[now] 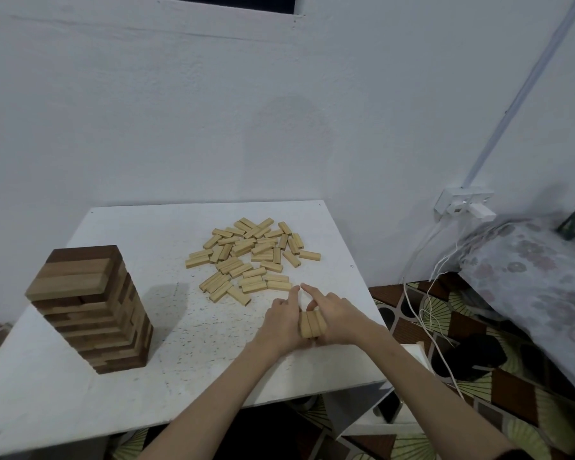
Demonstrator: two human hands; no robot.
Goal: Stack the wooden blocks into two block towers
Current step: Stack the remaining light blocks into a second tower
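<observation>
Where both hands' grips (311,318) press three pale blocks (310,323), the blocks' lower ends are hidden.

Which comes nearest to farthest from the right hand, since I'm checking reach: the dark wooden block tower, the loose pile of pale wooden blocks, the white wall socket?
1. Loose pile of pale wooden blocks, just beyond the right hand.
2. White wall socket, far right on the wall.
3. Dark wooden block tower, across the table on the left.

A block tower (93,310) stands near the tabletop's (166,330) left edge. Loose blocks (251,257) lie toward the back right. Three side-by-side blocks (311,323) sit near the right edge, before the pile.
</observation>
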